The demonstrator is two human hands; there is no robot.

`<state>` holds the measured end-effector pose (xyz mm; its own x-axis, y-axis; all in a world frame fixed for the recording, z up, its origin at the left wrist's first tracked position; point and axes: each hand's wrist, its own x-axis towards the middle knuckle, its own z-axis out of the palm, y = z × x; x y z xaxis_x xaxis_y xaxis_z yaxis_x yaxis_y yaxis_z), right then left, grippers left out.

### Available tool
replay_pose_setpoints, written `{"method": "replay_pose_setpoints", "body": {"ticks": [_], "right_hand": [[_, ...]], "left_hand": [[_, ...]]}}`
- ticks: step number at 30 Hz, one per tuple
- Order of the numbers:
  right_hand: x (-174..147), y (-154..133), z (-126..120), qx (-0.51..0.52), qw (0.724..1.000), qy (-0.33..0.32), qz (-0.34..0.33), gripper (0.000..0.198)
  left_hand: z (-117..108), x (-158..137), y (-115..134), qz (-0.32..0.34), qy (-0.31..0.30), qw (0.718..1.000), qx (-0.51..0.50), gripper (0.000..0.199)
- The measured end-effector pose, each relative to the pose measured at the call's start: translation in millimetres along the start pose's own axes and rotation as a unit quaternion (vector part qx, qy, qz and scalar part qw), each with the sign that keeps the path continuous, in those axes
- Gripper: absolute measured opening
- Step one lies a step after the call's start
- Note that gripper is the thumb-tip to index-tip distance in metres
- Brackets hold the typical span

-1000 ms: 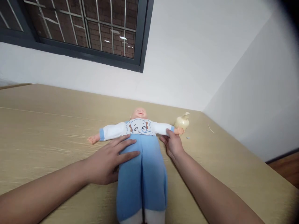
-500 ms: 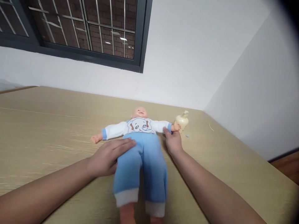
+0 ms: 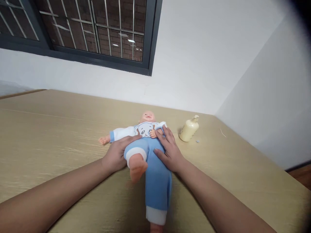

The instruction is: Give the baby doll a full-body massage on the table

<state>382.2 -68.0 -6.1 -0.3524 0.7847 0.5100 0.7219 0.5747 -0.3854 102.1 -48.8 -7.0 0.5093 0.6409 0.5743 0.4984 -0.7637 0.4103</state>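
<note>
Behind the back edge of the pale wooden desk (image 3: pixel 73 110) rises a white wall (image 3: pixel 194 64), set with a dark-framed, barred window (image 3: pixel 102 61). On the desk lies a doll (image 3: pixel 154 168) in blue trousers, its head towards the back edge, between the two hands. One leg, beside the left hand (image 3: pixel 118 153), is raised with the foot towards the near edge; the other stretches out. The left hand has its fingers close together over the trousers; its thumb is hidden, so I cannot tell whether it grips. The right hand (image 3: pixel 171 152), fingers spread, rests on the doll's folded arm and trousers. Towards the back right corner stands a cream pump bottle (image 3: pixel 189 131), apart from the right hand. Nearer the right edge lies a thin strand (image 3: pixel 223 133); just beside the bottle, a small bluish scrap (image 3: pixel 197 141).
</note>
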Motion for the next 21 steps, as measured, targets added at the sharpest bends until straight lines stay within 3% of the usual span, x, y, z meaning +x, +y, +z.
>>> {"method": "replay_pose_setpoints", "body": {"ticks": [4, 8, 14, 17, 21], "right_hand": [[1, -1, 0, -0.002, 1.000, -0.016, 0.015, 0.069], [1, -1, 1, 0.005, 1.000, -0.007, 0.011, 0.068], [3, 4, 3, 0.097, 0.989, 0.096, 0.054, 0.061], [7, 12, 5, 0.219, 0.945, 0.197, 0.141, 0.061], [14, 31, 5, 0.346, 0.852, 0.305, 0.246, 0.052]], "left_hand": [[5, 4, 1, 0.004, 0.010, 0.999, -0.052, 0.043], [3, 4, 5, 0.065, 0.013, 0.997, -0.041, 0.045], [-3, -3, 7, 0.098, -0.022, 0.995, 0.003, 0.061], [-5, -6, 9, 0.104, -0.036, 0.993, 0.029, 0.069], [-4, -8, 10, 0.147, -0.032, 0.987, 0.057, 0.073]]}}
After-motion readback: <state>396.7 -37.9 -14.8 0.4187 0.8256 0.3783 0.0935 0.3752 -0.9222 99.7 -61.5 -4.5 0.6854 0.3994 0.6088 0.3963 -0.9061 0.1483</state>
